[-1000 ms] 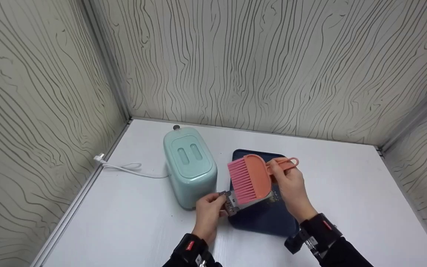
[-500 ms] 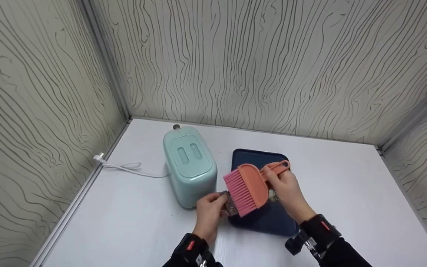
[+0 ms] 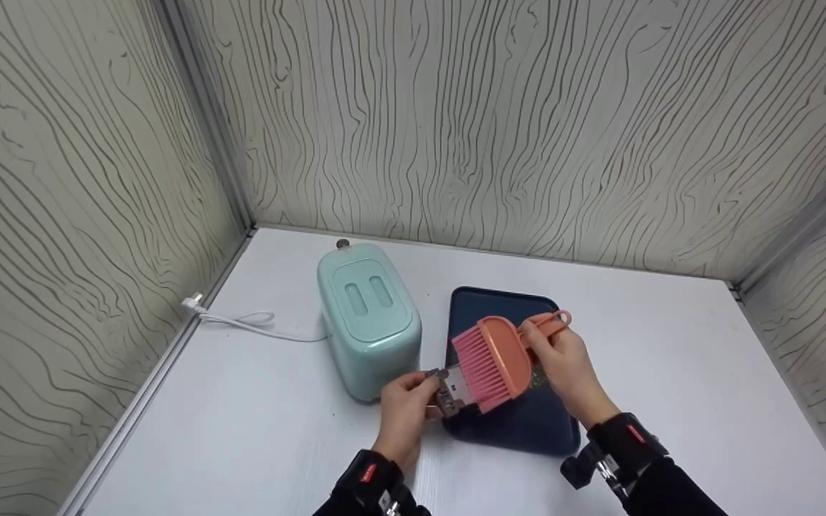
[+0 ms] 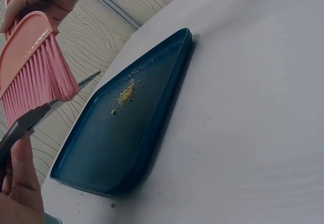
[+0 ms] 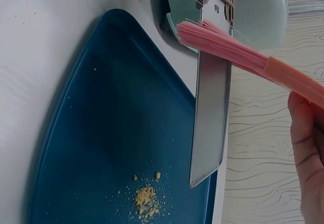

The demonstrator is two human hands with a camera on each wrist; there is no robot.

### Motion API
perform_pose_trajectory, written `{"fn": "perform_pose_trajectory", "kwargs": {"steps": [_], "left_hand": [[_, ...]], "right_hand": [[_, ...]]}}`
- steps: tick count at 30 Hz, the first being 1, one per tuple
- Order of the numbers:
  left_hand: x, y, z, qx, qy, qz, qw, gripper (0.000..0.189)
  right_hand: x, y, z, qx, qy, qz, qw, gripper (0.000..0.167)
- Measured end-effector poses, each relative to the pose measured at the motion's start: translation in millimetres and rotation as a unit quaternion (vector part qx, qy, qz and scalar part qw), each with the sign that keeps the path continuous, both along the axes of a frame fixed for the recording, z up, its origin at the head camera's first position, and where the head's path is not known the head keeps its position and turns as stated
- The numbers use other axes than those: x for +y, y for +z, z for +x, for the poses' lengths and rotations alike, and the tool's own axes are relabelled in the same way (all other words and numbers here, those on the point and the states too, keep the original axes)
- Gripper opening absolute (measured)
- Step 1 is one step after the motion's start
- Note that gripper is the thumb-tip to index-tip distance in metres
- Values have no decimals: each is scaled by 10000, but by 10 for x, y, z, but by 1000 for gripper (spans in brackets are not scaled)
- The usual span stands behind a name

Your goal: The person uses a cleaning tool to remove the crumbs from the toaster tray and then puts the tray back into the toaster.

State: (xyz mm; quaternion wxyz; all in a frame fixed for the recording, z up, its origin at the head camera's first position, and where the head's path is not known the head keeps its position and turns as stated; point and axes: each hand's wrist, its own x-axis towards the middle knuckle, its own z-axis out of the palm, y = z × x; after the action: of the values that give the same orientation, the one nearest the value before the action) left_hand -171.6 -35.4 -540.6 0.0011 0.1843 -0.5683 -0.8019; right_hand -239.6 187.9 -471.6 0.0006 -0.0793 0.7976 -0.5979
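Observation:
My left hand pinches the dark slotted end of a flat metal crumb tray, right by the near end of the mint toaster. In my right hand is the handle of an orange brush with pink bristles, which lie across the crumb tray's surface near the held end. Seen from the right wrist, the bare sheet of the crumb tray tilts over a dark blue tray. Yellowish crumbs form a small heap on the blue tray.
A white cord runs from the toaster to a plug at the table's left edge. A few dark specks lie on the white table. Patterned panels wall in the back and sides.
The brush moved down and left to the crumb tray's held end, then back a little to the right, baring part of the metal. My left hand has stayed put.

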Motion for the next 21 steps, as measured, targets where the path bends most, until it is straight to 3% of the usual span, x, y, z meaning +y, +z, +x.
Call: {"fn": "perform_pose_trajectory", "kwargs": {"steps": [21], "left_hand": [[-30, -30, -2, 180, -43, -64, 9998, 20]], "right_hand": [[406, -90, -166, 212, -1038, 1132, 9879, 39]]}}
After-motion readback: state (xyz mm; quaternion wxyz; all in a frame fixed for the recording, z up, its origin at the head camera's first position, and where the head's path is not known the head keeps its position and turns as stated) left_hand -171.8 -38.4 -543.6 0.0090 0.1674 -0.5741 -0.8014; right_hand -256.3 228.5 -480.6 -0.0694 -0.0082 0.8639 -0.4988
